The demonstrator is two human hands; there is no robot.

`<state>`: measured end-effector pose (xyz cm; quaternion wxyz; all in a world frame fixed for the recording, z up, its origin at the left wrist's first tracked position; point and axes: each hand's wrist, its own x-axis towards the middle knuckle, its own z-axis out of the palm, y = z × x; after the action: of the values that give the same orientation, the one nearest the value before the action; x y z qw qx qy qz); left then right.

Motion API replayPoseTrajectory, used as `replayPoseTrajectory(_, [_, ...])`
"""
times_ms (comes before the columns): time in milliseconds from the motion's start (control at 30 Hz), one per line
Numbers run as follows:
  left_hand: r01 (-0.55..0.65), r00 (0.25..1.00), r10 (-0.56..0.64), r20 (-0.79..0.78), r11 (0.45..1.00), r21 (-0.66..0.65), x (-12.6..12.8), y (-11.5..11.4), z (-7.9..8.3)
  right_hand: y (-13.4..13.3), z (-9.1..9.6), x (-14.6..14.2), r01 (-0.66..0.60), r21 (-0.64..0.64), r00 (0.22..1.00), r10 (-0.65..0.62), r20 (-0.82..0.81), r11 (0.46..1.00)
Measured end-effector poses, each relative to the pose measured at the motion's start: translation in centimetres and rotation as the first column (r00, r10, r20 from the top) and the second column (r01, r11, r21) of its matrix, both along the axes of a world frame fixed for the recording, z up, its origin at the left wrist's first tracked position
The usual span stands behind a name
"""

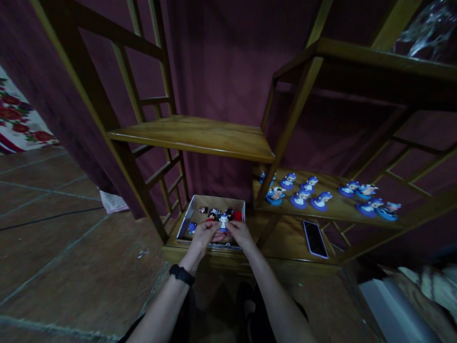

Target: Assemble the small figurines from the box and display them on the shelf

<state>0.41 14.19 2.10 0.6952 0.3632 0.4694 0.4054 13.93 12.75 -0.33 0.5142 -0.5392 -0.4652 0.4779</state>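
Between both hands, over a shallow cardboard box (191,214), is a small blue-and-white figurine (223,220). My left hand (206,234) grips its left side, with fingers reaching beneath it. From the other side, my right hand (238,232) pinches the same figurine. Inside the box lie several dark and red figurines (214,212), partly hidden by my hands, and a blue-haired figurine (192,227) in the near left corner. The box stands on the bottom board of a wooden shelf unit.
Several figurines on round blue bases (300,199) stand on the shelf at right. Below them a phone (315,239) lies on the bottom board. An upper shelf board (200,136) juts out above the box. A white box (387,305) sits on the floor at lower right.
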Motion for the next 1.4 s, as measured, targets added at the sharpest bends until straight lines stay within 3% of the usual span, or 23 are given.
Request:
replayPoseTrajectory(133, [0.027,0.998,-0.025,-0.049,0.999,0.047,-0.2,-0.8,0.0,-1.0,0.2,-0.3,0.026,0.131,0.933,-0.071,0.352,0.991])
replayPoseTrajectory(233, [0.015,0.997,-0.01,-0.077,0.998,0.064,-0.5,-2.0,0.2,-2.3,0.4,-0.7,0.021,0.162,0.907,-0.087,0.411,0.987])
replayPoseTrajectory(433, [-0.043,0.999,0.045,-0.024,0.996,0.08,-0.7,-6.1,0.9,-6.0,0.5,-1.3,0.026,0.14,0.959,-0.064,0.276,0.99])
replayPoseTrajectory(567, [-0.042,0.995,0.043,0.093,0.999,-0.019,-1.5,-8.7,1.0,-8.5,0.9,-1.3,-0.025,0.105,0.987,0.008,0.163,0.994])
replayPoseTrajectory(700, [0.044,0.982,-0.029,0.185,0.996,-0.078,-2.2,-10.9,0.4,-10.9,0.9,-1.5,-0.065,0.082,0.998,0.064,0.014,0.995])
replayPoseTrajectory(867, [0.036,0.984,-0.025,0.178,0.998,-0.057,-1.7,-13.1,-1.0,-13.4,0.3,-1.8,-0.055,-0.012,0.974,0.051,-0.219,0.998])
replayPoseTrajectory(1067, [0.047,0.986,-0.044,0.16,0.999,-0.016,-1.3,-14.0,-1.9,-14.8,0.6,-1.7,-0.054,-0.058,0.956,0.035,-0.29,0.997])
replayPoseTrajectory(1400, [0.039,0.974,-0.029,0.226,0.998,-0.043,-1.5,-13.6,-2.4,-14.3,-0.2,-2.4,0.023,-0.143,0.927,-0.074,-0.367,0.989])
